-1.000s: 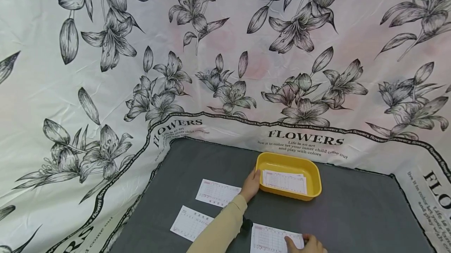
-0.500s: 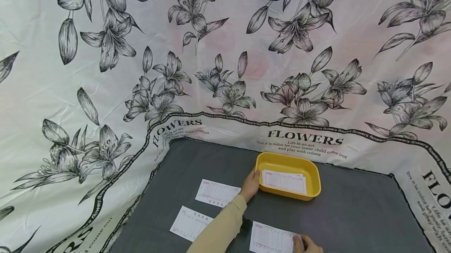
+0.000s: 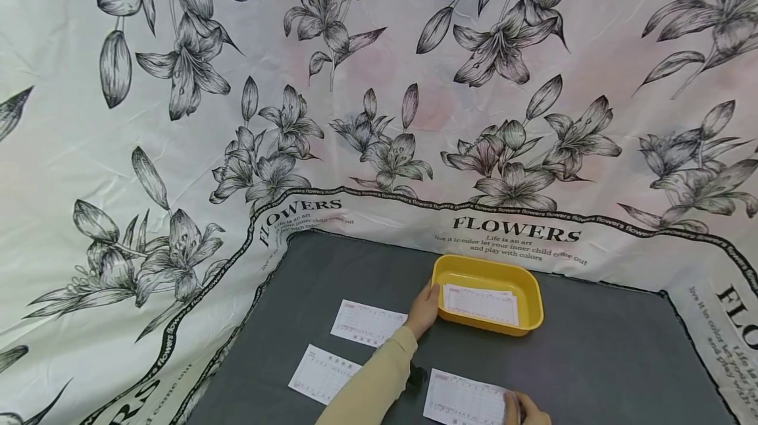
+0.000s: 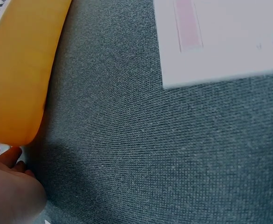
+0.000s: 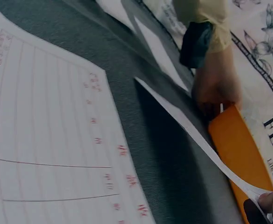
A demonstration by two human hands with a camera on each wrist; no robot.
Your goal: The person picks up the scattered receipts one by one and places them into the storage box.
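Pale yellow sleeve (image 3: 372, 377), dark wristband (image 5: 196, 44)

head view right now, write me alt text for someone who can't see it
A person's left hand grips the left end of a yellow tray with printed papers inside, while the right hand holds another paper nearer the camera. Two more papers lie on the grey tabletop, with flower-patterned cloth behind.

Looks like a curtained-off booth, hung with flowered cloth (image 3: 385, 109) far, left and right around a grey tabletop (image 3: 604, 352).
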